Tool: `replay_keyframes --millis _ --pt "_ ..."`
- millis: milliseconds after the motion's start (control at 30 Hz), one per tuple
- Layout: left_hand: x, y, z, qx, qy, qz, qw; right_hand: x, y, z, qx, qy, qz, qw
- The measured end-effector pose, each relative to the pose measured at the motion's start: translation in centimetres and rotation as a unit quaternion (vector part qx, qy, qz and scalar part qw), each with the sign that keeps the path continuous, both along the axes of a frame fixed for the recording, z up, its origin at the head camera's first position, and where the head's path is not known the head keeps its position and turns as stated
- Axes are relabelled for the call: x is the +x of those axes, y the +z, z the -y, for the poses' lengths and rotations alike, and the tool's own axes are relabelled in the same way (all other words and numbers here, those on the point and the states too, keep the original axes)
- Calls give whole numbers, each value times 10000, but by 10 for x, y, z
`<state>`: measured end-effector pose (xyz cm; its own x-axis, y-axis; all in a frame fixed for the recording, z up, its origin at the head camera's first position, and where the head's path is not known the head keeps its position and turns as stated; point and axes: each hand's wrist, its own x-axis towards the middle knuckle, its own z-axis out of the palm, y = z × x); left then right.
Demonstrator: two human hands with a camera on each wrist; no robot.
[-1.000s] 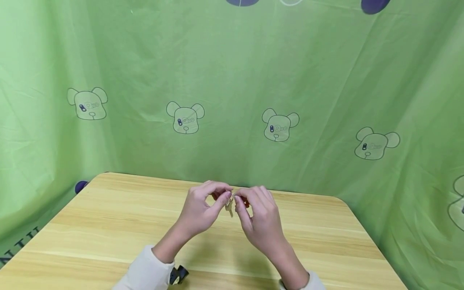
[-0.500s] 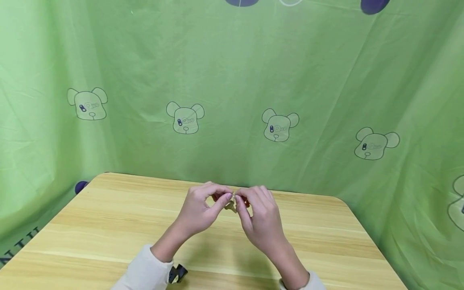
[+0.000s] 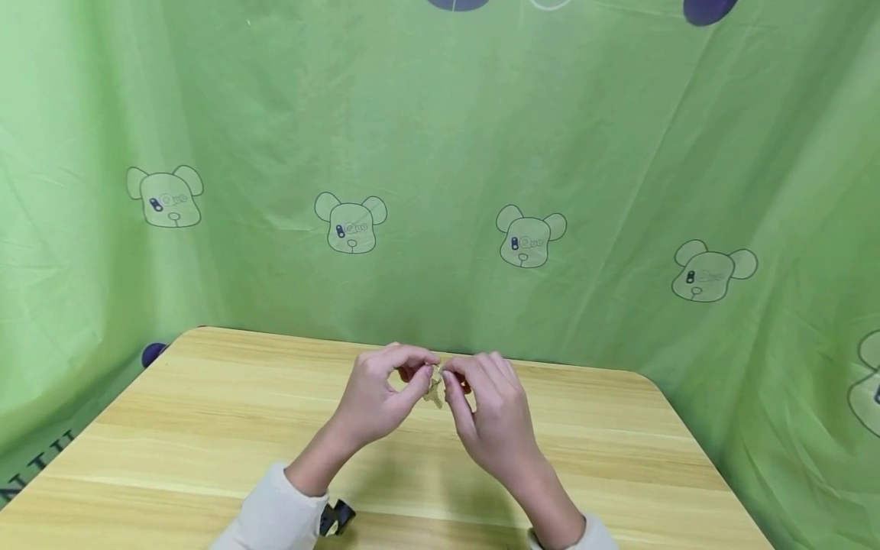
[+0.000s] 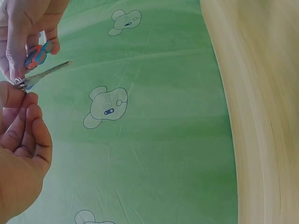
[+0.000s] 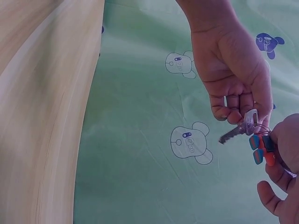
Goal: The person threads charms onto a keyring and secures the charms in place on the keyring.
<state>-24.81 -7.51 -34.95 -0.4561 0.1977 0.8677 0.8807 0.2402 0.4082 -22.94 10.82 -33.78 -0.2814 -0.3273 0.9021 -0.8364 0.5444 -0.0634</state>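
Above the far middle of the table, both hands meet fingertip to fingertip at a small metal key ring (image 5: 262,128). My left hand (image 3: 381,393) pinches it between thumb and forefinger. From the other side, my right hand (image 3: 493,409) also pinches the ring with thumb and forefinger. A metal key (image 3: 434,395) hangs below the fingertips; its toothed blade shows in the right wrist view. Attached close by is a small orange and blue charm (image 5: 263,148), beside the right hand's fingers. Fingertips hide part of the ring.
The wooden table (image 3: 227,428) lies beneath the hands. A green curtain (image 3: 440,153) printed with bear heads hangs behind it and along both sides. Beside the left sleeve is a small black object (image 3: 337,519).
The key swung toward the right hand half a second ago and now hangs slightly back to the left. Both hands shift only slightly, keeping their pinch.
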Motion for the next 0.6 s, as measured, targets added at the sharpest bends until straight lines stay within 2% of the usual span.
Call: replay_keyframes --millis 600 --pt "2 4 11 -504 167 414 9977 -1 0 -1 143 -131 63 9998"
